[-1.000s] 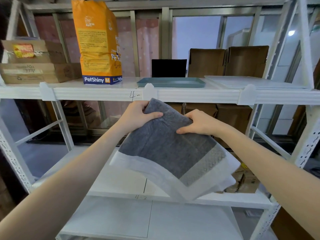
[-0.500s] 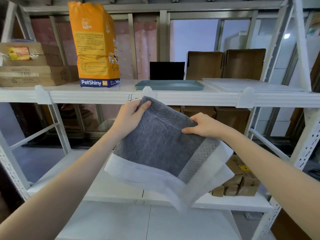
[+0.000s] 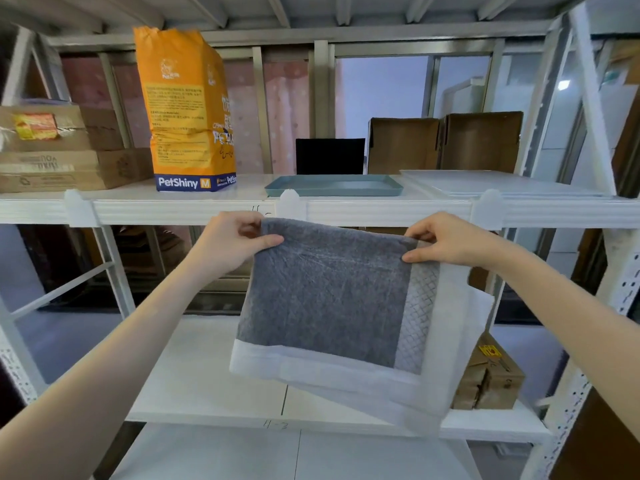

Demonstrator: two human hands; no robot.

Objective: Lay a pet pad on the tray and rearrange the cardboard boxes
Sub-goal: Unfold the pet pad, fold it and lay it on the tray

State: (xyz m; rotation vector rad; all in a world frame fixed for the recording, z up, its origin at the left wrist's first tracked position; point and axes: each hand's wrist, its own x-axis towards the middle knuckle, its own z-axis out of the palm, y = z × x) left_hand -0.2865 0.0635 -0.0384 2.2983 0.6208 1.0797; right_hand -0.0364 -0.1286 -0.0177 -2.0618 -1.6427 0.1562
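Pet pad: I have it hanging in the air in front of the shelving, just below the front rail of the upper shelf. It is partly folded, grey on the face toward me with a white border along the bottom and right side, and a quilted strip shows near its right edge. My left hand is pinched on its top left corner, thumb on the near face. My right hand is pinched on the top edge near the right corner, so both hands are clamped on the pad and set well apart along its upper edge.

The tray is blue-green, shallow and lies flat on the upper shelf, above and behind the pad, not touching it. Left of the tray stands an orange bag marked PetShiny M, upright. Further left, two flat cardboard boxes lie stacked. Behind the tray I see a black panel, and to its right two open cardboard boxes stand side by side, touching. A white board lies flat in front of them.

On the lower shelf, at the right, a small brown carton sits partly hidden by the pad.
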